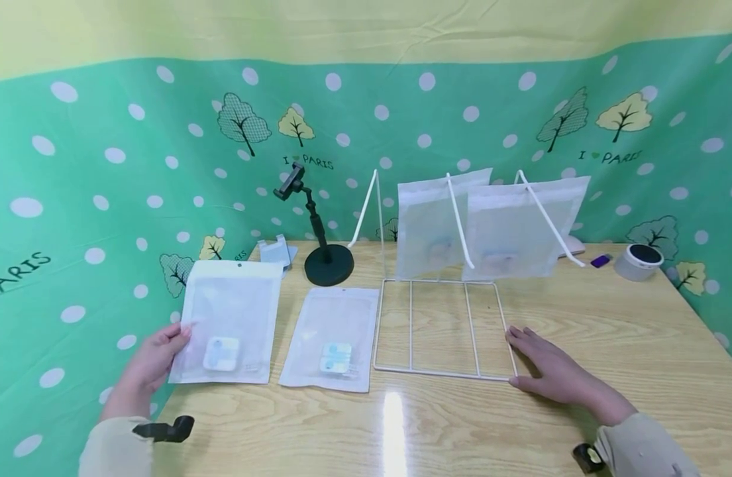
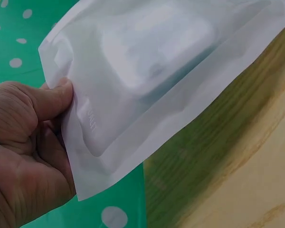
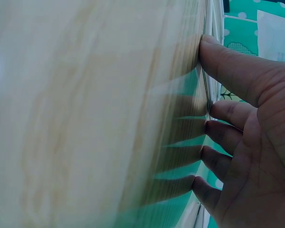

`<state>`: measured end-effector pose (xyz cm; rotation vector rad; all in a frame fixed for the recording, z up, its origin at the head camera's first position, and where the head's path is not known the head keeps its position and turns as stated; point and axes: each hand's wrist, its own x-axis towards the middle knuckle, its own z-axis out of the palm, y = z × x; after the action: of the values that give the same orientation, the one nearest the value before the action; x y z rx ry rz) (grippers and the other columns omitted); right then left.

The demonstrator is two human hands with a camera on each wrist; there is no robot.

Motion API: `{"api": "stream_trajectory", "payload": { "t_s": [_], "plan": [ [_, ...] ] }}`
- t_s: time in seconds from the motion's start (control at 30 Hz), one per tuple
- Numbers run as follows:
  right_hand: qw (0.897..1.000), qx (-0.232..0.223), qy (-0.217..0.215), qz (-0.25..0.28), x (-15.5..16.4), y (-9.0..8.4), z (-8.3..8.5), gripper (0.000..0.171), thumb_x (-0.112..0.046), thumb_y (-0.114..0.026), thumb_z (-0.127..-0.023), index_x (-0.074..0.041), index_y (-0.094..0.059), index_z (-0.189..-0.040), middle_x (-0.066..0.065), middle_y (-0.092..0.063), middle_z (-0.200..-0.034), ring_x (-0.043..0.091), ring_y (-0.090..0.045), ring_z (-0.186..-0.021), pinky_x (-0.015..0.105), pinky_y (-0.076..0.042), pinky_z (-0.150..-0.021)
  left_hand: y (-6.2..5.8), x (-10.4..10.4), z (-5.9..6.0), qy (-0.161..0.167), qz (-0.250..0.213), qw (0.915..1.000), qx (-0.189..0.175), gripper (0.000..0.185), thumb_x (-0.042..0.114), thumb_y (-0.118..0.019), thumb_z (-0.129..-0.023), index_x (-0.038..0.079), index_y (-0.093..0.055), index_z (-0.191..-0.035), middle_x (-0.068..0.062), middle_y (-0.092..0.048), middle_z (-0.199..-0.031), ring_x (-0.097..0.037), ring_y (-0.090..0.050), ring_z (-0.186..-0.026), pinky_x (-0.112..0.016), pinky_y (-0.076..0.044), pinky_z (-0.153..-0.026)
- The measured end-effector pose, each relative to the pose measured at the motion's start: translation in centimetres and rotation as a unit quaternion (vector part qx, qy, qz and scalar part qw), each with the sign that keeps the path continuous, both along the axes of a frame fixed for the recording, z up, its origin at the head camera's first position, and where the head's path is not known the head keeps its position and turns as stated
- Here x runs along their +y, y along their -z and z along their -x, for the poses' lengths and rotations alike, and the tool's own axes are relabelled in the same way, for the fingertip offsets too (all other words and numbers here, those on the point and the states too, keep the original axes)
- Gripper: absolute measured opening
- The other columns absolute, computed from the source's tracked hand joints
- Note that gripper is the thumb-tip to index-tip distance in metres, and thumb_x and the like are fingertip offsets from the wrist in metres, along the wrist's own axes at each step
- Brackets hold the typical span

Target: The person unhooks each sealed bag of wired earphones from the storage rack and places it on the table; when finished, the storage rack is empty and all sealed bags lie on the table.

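Pale wooden tabletop (image 1: 610,344), left hand (image 1: 154,361) pinching a white pouch (image 1: 228,321) at the left edge, right hand (image 1: 550,368) flat, fingers spread against the white wire rack (image 1: 440,328), second pouch (image 1: 332,338) between, two pouches hanging behind.

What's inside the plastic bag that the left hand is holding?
Through the frosted bag in the left hand shows one small white squarish item with a pale blue mark, sitting near the bottom. The cloudy film hides its details.

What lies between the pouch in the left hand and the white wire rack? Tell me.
A second flat white pouch lies on the table between the held pouch and the wire rack, in the head view.
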<state>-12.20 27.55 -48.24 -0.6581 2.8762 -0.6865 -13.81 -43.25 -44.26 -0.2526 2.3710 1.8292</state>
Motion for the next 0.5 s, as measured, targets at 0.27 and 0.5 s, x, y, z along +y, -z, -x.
{"api": "stream_trajectory", "payload": {
  "t_s": [0.27, 0.5],
  "plan": [
    [1.0, 0.002, 0.002, -0.001, -0.1, 0.0, -0.1, 0.081, -0.044, -0.073, -0.084, 0.004, -0.044, -0.142, 0.027, -0.036, -0.149, 0.053, -0.029, -0.135, 0.067, -0.027, -0.104, 2.1, -0.2, 1.3, 0.025, 0.091, 0.9938, -0.058, 0.061, 0.025, -0.041, -0.106, -0.015, -0.019, -0.147, 0.009, -0.056, -0.107, 0.003, -0.054, -0.087, -0.023, -0.051, -0.077],
    [1.0, -0.011, 0.01, -0.004, -0.2, -0.1, -0.2, 0.081, -0.045, -0.072, -0.084, 0.003, -0.043, -0.144, 0.027, -0.035, -0.15, 0.053, -0.027, -0.136, 0.067, -0.026, -0.105, 3.1, 0.8, 2.2, 0.023, 0.124, 0.9886, -0.082, 0.057, 0.022, -0.036, -0.106, -0.016, -0.02, -0.146, -0.038, -0.028, -0.145, -0.028, -0.051, -0.119, -0.033, -0.046, -0.097]
  ]
}}
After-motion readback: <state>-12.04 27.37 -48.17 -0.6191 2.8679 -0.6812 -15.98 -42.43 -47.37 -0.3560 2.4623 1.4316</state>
